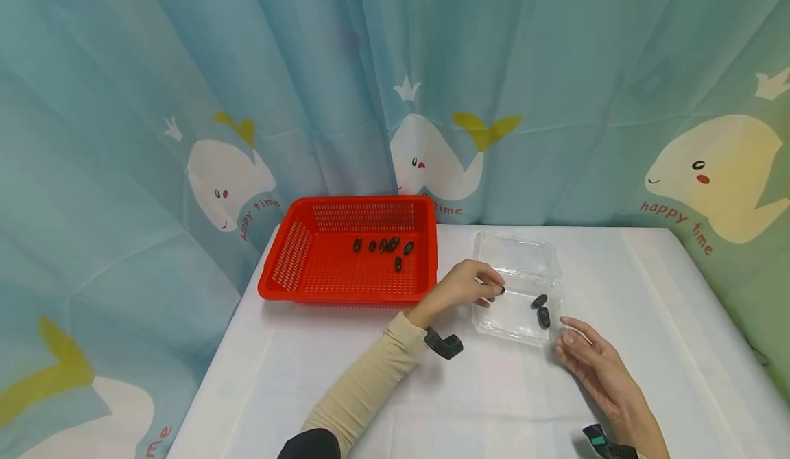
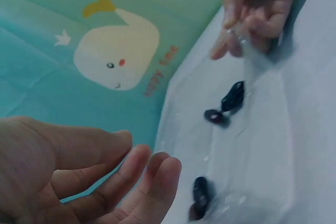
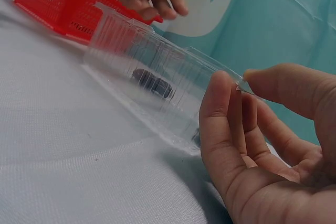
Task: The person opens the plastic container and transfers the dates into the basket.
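The clear box point(image 1: 511, 316) is sitting open on the white table point(image 1: 654, 294), its lid point(image 1: 516, 253) lying folded back along the box's far side. I'm watching a person working with both bare hands around it. The left hand point(image 1: 464, 283) is hovering over the box's left side, its fingers loosely bent with a little room between them, and I'm seeing nothing pinched there. A dark piece point(image 2: 200, 191) is lying in the box just beside those fingertips; I can't tell whether they are touching it. Two more pieces, a smaller one point(image 1: 540, 301) and a larger one point(image 1: 543, 318), are resting close together near the box's right wall. The right hand point(image 1: 599, 366) is pinching the box's near right corner between thumb and fingers.

Left of the box, the red basket point(image 1: 271, 277) is standing with several more pieces point(image 1: 398, 264) lying on its floor. A dark device point(image 1: 443, 344) is sitting on the left wrist, nearer the person than the box. Behind the box, a blue-green whale curtain point(image 1: 321, 54) is hanging.
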`<state>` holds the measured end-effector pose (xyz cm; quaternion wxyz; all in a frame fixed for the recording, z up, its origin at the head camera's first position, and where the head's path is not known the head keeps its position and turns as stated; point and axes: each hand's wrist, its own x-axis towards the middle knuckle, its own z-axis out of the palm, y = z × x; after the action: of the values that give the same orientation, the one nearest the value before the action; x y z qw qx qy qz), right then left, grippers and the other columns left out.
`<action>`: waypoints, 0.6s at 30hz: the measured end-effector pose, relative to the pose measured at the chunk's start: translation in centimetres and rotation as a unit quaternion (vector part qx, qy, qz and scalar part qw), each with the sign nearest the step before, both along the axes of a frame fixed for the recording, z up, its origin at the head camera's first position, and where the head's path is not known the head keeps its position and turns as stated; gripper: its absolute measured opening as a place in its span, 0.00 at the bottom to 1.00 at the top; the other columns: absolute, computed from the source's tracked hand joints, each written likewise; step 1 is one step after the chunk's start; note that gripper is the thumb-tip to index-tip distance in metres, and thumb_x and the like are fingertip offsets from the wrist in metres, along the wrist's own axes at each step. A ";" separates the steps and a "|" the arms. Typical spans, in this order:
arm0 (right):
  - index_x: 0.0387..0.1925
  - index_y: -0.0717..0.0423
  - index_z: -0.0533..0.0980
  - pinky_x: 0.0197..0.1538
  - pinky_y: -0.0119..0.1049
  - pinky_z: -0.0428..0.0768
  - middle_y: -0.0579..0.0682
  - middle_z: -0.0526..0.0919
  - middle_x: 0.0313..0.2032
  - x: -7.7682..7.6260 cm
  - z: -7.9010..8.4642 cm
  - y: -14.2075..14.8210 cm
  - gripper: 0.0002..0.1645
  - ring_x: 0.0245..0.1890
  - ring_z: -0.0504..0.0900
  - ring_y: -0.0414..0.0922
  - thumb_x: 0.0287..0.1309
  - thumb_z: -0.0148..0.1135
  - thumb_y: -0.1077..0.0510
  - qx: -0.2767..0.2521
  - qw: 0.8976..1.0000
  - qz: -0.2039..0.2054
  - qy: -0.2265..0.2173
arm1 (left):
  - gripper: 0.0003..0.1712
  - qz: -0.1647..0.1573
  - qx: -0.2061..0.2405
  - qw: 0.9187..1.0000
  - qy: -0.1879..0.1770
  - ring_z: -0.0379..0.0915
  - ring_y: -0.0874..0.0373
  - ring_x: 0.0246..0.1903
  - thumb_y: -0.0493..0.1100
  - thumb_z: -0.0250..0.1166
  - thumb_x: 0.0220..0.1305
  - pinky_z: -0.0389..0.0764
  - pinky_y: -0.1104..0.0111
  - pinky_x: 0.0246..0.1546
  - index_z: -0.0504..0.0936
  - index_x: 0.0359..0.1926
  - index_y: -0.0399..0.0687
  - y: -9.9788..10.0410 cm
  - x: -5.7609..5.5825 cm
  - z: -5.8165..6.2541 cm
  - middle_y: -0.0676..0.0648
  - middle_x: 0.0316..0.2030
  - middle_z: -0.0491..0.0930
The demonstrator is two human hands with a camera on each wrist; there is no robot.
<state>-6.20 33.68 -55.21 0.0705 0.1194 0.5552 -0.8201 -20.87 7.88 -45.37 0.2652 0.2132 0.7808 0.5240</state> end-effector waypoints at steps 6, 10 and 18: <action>0.55 0.33 0.77 0.54 0.28 0.86 0.38 0.87 0.42 -0.1 0.0 0.1 0.19 0.43 0.87 0.35 0.77 0.55 0.63 0.002 1.000 0.001 -0.003 | 0.15 -0.003 -0.001 1.000 -0.031 0.89 0.42 0.43 0.31 0.67 0.69 0.91 0.62 0.42 0.84 0.55 0.29 1.2 0.5 -1.1 0.37 0.42 0.88; 0.55 0.33 0.77 0.53 0.28 0.86 0.39 0.86 0.42 -0.2 0.0 0.0 0.19 0.43 0.86 0.35 0.77 0.55 0.63 0.000 1.000 -0.004 -0.005 | 0.17 -0.006 0.005 0.999 -0.053 0.89 0.40 0.45 0.30 0.67 0.69 0.90 0.56 0.47 0.82 0.57 0.28 1.8 0.6 -1.6 0.34 0.45 0.88; 0.54 0.33 0.78 0.52 0.28 0.87 0.39 0.87 0.43 -0.1 0.0 0.0 0.19 0.43 0.86 0.36 0.78 0.54 0.63 -0.010 1.000 -0.004 -0.007 | 0.19 -0.014 0.019 0.993 -0.114 0.89 0.39 0.44 0.30 0.66 0.68 0.90 0.55 0.46 0.81 0.58 0.27 3.3 1.0 -3.0 0.34 0.46 0.88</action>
<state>-6.26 33.73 -55.18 0.0718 0.1265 0.5461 -0.8250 -19.91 11.17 -48.41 0.3556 0.1678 0.7324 0.5559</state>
